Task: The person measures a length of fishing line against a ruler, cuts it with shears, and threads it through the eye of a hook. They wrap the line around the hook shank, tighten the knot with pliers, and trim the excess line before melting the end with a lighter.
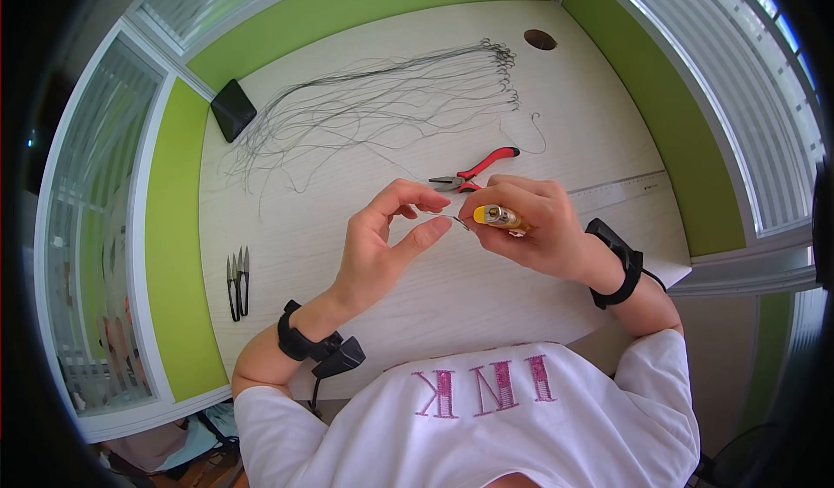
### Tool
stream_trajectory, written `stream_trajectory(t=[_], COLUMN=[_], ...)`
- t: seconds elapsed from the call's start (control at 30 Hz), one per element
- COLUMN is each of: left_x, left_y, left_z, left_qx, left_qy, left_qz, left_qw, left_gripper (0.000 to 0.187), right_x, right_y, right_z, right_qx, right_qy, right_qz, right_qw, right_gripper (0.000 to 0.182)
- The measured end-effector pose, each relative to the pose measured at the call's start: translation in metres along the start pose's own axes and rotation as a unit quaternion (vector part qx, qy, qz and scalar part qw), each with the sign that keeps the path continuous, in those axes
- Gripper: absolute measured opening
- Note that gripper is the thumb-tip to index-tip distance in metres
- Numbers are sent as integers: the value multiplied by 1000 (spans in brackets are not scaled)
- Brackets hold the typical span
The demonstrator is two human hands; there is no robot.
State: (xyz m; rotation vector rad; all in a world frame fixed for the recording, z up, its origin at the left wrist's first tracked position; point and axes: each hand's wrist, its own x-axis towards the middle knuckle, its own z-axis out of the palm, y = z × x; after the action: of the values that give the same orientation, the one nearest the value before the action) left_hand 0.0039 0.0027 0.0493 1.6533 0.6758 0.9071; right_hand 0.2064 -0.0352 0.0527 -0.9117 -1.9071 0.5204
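Near the middle of the desk, my left hand (387, 238) has its thumb and fingers curled about a short piece of thin cord (452, 219). My right hand (546, 225) grips a yellow lighter (497, 217), and its fingertips meet the cord's other end. The tips of both hands are close together. Just beyond them lie red-and-black pliers (473, 171). Farther back, a spread of long thin dark cords (365, 97) has curled, hook-like ends gathered at the right. One separate cord (539, 132) with a curled end lies beside them.
Several black-handled thread snips (237, 284) lie at the left. A clear ruler (617, 191) is partly behind my right hand. A black box-like object (233, 110) stands by the left panel. Green partitions (660, 114) border the desk, which has a round hole (540, 39) at the back.
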Motion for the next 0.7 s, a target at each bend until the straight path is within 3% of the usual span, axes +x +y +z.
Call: stream_trajectory(t=[0.1, 0.17, 0.3, 0.5, 0.6, 0.7], left_x=[0, 0, -3, -3, -3, -5], left_y=[0, 1, 0, 0, 1, 2], left_z=[-4, -7, -4, -3, 1, -3], left_qx=[-4, -10, -43, -38, -48, -38], left_qy=[19, -23, -56, -37, 29, 0], left_qz=[-11, -73, -89, -91, -57, -109], left_qw=[1000, 997, 993, 994, 997, 993], left_gripper=[17, 20, 18, 15, 16, 16], right_x=[0, 0, -2, -2, -3, -2], right_y=[2, 3, 7, 5, 7, 6], right_z=[1, 3, 8, 8, 9, 8], right_qx=[-63, -87, -106, -108, -107, -113], right_qy=[16, 15, 28, 19, 23, 37], right_qz=[-62, -79, -119, -114, -111, -113], right_qw=[996, 993, 987, 987, 988, 986], right_gripper=[32, 34, 37, 36, 36, 35])
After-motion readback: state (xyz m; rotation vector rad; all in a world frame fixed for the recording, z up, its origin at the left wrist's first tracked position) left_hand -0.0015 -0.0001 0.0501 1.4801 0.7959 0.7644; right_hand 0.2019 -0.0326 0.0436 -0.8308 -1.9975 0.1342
